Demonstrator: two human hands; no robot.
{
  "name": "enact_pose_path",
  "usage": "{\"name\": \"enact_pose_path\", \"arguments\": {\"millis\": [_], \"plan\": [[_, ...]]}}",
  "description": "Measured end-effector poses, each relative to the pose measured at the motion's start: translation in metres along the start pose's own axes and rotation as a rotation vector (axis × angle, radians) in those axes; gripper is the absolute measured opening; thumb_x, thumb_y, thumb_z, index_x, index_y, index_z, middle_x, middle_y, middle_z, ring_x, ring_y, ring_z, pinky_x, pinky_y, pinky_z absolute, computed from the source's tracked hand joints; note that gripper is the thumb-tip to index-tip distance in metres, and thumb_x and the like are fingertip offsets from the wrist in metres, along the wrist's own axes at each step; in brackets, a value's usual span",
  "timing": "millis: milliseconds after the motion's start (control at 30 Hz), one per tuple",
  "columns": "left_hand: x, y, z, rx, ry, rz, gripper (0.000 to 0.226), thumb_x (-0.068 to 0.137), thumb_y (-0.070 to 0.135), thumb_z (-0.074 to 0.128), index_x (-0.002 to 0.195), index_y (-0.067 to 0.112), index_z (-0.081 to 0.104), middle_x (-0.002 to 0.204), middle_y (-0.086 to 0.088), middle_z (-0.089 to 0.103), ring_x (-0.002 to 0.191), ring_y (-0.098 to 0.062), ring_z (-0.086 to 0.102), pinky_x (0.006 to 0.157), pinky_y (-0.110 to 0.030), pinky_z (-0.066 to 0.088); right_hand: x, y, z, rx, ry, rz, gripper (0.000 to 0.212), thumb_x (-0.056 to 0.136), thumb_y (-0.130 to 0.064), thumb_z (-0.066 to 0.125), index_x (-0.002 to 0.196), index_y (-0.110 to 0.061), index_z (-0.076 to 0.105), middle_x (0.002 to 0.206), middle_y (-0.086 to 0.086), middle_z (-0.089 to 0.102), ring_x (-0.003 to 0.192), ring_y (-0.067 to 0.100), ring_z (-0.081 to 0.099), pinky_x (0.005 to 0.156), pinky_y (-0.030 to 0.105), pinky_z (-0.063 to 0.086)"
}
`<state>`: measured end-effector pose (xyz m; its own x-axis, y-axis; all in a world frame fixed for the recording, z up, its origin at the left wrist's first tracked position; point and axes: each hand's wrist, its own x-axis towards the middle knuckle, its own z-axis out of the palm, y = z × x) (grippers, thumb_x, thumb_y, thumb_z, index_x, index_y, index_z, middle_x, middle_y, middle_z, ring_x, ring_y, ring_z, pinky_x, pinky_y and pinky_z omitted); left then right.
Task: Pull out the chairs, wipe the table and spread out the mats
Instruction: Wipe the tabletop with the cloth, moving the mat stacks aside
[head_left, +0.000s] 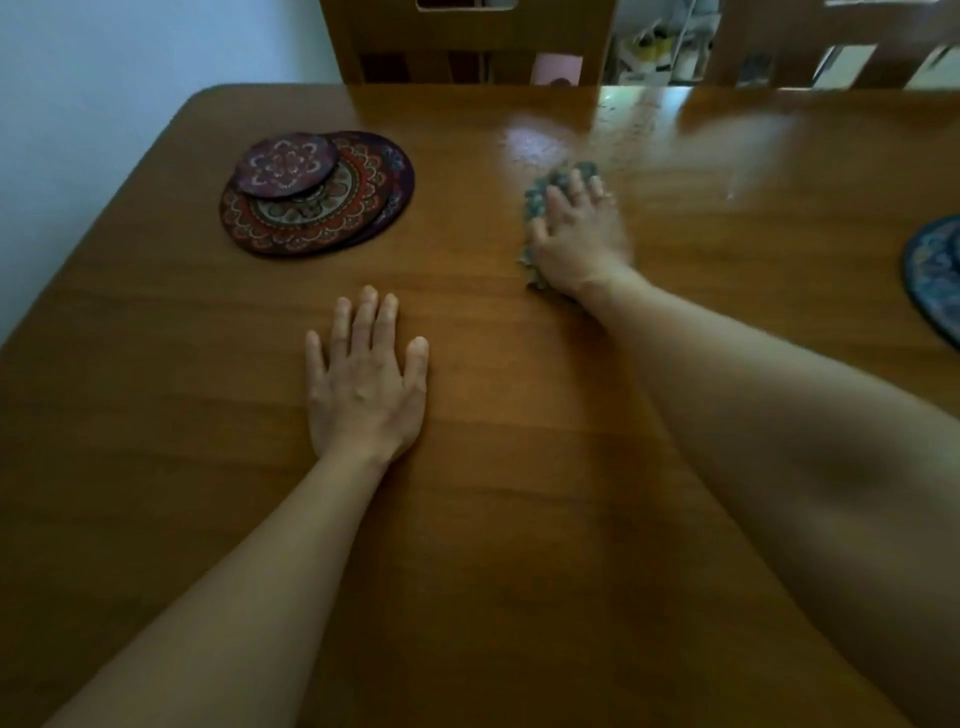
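The brown wooden table (467, 519) fills the view. My left hand (366, 384) lies flat on it, fingers straight and spread. My right hand (579, 234) presses a grey-green cloth (540, 195) onto the table further back; the hand is blurred and its fingers look fairly straight over the cloth. A stack of round patterned mats (317, 208) in red and purple sits at the back left, with a smaller mat (285, 165) on top. A blue round mat (935, 275) shows partly at the right edge.
Two wooden chairs stand behind the far edge, one (467, 41) at the middle and another (831, 47) at the right. A pale wall is at the left. A shiny streak (535, 145) lies on the table beyond the cloth.
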<state>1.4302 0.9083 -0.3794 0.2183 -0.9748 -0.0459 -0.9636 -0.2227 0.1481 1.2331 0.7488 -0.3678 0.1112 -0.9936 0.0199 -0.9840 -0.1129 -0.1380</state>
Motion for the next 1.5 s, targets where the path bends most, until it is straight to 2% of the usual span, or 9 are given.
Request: {"name": "enact_pose_path", "arguments": {"millis": [67,233,433,567,833,967,1100,1267,1500], "plan": [[0.0,0.0,-0.001,0.0,0.005,0.001,0.063,0.101,0.054,0.015,0.157,0.028,0.008,0.165,0.01,-0.001,0.151,-0.011,-0.009,0.122,-0.044,-0.004,-0.026,-0.053,0.004,-0.001,-0.03,-0.175,0.077,0.087,-0.043,-0.004,0.153,-0.016,0.028,0.162,0.012,0.017,0.15,0.032,0.008,0.12,0.048,0.011],[-0.003,0.0,-0.005,-0.067,0.047,0.013,0.061,0.1,0.053,0.024,0.155,0.026,0.021,0.164,0.006,0.012,0.151,-0.013,0.003,0.123,-0.043,0.0,-0.081,-0.064,-0.003,0.161,-0.085,-0.355,0.053,0.101,-0.046,0.028,0.151,-0.028,0.031,0.163,-0.002,0.015,0.151,0.016,0.007,0.122,0.037,0.001],[-0.007,0.002,-0.006,-0.099,0.067,0.006,0.061,0.1,0.052,0.027,0.154,0.024,0.026,0.164,0.005,0.015,0.151,-0.015,0.006,0.123,-0.045,0.002,-0.134,0.096,-0.023,0.1,0.017,0.175,0.057,0.099,-0.047,0.029,0.152,-0.024,0.033,0.162,0.004,0.019,0.15,0.02,0.014,0.121,0.041,0.007],[-0.011,0.006,-0.007,-0.058,0.062,0.014,0.059,0.101,0.048,0.025,0.153,0.021,0.027,0.163,0.0,0.017,0.151,-0.02,0.008,0.122,-0.049,0.004,-0.206,0.092,-0.021,0.018,-0.003,0.376,0.059,0.101,-0.044,0.029,0.154,-0.018,0.025,0.163,0.012,0.013,0.15,0.027,0.009,0.122,0.043,0.002],[-0.095,0.107,0.003,-0.277,0.061,0.379,0.044,0.097,0.017,0.045,0.141,0.023,0.048,0.156,0.002,0.035,0.148,-0.017,0.02,0.122,-0.047,0.005,-0.304,0.035,-0.014,0.029,-0.092,-0.165,0.062,0.094,-0.051,0.027,0.15,-0.026,0.036,0.161,0.001,0.023,0.15,0.019,0.015,0.121,0.046,0.005],[-0.173,0.191,0.011,-0.468,-0.106,0.444,0.048,0.099,0.027,0.045,0.147,0.023,0.04,0.16,0.005,0.028,0.149,-0.011,0.014,0.12,-0.037,-0.003,-0.342,0.145,-0.034,0.015,-0.074,0.167,0.067,0.091,-0.053,0.022,0.15,-0.025,0.036,0.16,0.004,0.024,0.149,0.022,0.02,0.119,0.047,0.011],[-0.22,0.24,0.025,-0.259,-0.231,0.477,0.059,0.102,0.043,0.032,0.155,0.024,0.018,0.165,0.003,0.004,0.151,-0.014,-0.008,0.121,-0.041,-0.011,-0.393,0.256,-0.055,-0.028,-0.103,0.557,0.067,0.093,-0.053,0.019,0.154,-0.026,0.023,0.163,0.005,0.013,0.15,0.022,0.009,0.121,0.045,0.004],[-0.23,0.245,0.035,-0.082,-0.158,0.451,0.063,0.1,0.052,0.02,0.156,0.027,0.005,0.165,0.005,-0.006,0.15,-0.014,-0.013,0.121,-0.044,-0.009,-0.401,0.288,-0.058,-0.029,-0.057,0.692,0.065,0.097,-0.048,0.021,0.155,-0.018,0.022,0.163,0.012,0.011,0.15,0.028,0.008,0.122,0.044,0.004],[-0.233,0.248,0.035,-0.01,-0.099,0.402,0.062,0.099,0.055,0.026,0.155,0.03,0.018,0.165,0.008,0.008,0.151,-0.011,0.0,0.122,-0.041,0.0,-0.42,0.231,-0.052,0.007,-0.14,0.062,0.068,0.092,-0.049,0.017,0.154,-0.022,0.024,0.163,0.01,0.011,0.151,0.029,0.005,0.121,0.042,0.002]]}}
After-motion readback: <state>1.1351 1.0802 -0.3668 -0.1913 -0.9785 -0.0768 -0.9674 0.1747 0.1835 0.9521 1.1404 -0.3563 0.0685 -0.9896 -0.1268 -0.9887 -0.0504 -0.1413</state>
